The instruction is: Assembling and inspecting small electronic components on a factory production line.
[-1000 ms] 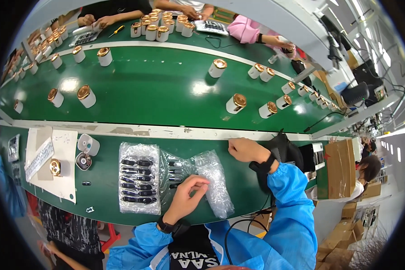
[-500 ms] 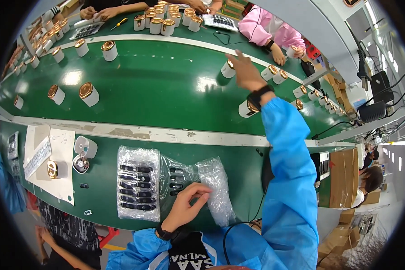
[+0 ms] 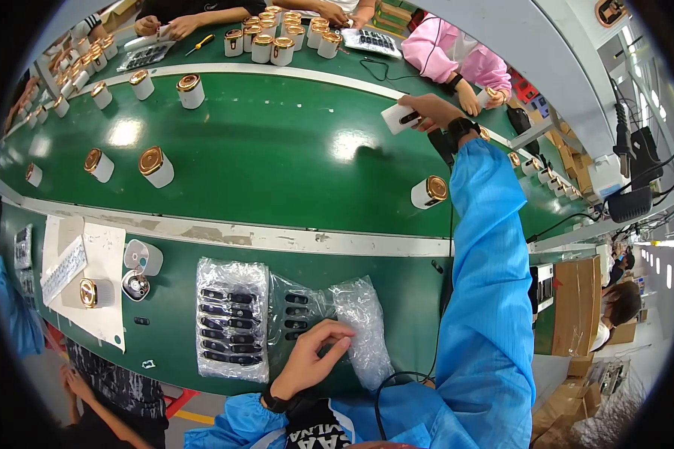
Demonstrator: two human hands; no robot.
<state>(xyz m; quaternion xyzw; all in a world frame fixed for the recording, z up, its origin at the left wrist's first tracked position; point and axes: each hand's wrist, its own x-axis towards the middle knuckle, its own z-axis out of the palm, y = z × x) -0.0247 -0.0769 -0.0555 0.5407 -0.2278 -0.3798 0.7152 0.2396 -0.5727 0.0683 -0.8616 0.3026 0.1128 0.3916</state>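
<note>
Over the far part of the green belt, my right hand (image 3: pixel 438 112) grips a white, gold-topped canister (image 3: pixel 397 120). The canister lies tilted on its side, a dark oval panel facing me. On the near worktop, my left hand (image 3: pixel 316 359) rests loosely curled beside crumpled clear plastic wrap (image 3: pixel 363 333), thumb and fingers apart, nothing visible between them. Several small black oblong parts (image 3: pixel 296 310) lie in plastic just beyond it. Left of that hand, a clear plastic pack (image 3: pixel 233 322) holds rows of similar black parts. Another gold-topped canister (image 3: pixel 430 192) stands on the belt below my right forearm.
More canisters (image 3: pixel 156 166) stand along the green belt (image 3: pixel 277 157). A pale rail (image 3: pixel 277 239) divides belt from worktop. At left are an opened canister (image 3: pixel 142 258) and white paper (image 3: pixel 105 247). A black cable (image 3: pixel 442 329) runs by my right sleeve. Co-workers sit opposite.
My right hand has closed on a canister at the belt's far side, lifted it and tipped it sideways. My left hand stays by the plastic. The view has shifted slightly.
</note>
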